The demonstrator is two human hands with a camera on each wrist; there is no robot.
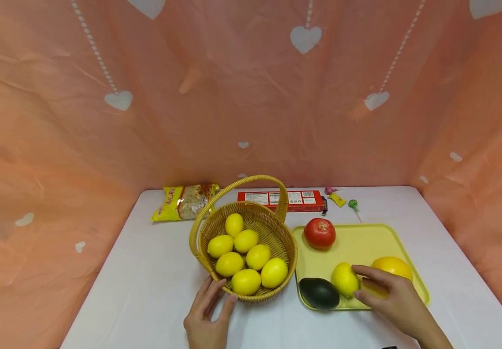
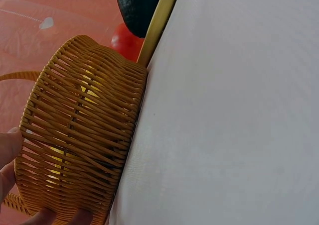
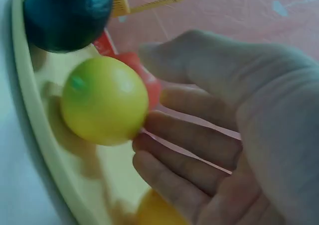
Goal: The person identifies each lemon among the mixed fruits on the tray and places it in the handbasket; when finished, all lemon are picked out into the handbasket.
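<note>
A woven basket [image 1: 292, 264] with a tall arched handle holds several lemons [image 1: 246, 282]. At its near left rim, my left hand [image 1: 207, 315] grips the basket with fingertips and thumb. In the left wrist view, fingers [image 2: 82, 217] lie against the wicker wall. My right hand [image 1: 392, 303] reaches over a yellow-green tray [image 1: 364, 237], fingers extended around the right side of another lemon [image 1: 344, 279]. The right wrist view shows the fingertips right at this lemon's [image 3: 102, 103] edge, thumb apart. A dark avocado [image 1: 319, 293] sits left of that lemon.
On the tray are also a red tomato [image 1: 319, 233] and a yellow mango-like fruit [image 1: 392, 266], partly behind my right hand. Behind the basket lie a yellow snack bag [image 1: 185, 202] and a red box [image 1: 303, 206]. A green lollipop [image 1: 353, 204] and small candies [image 1: 337, 199] are beside it.
</note>
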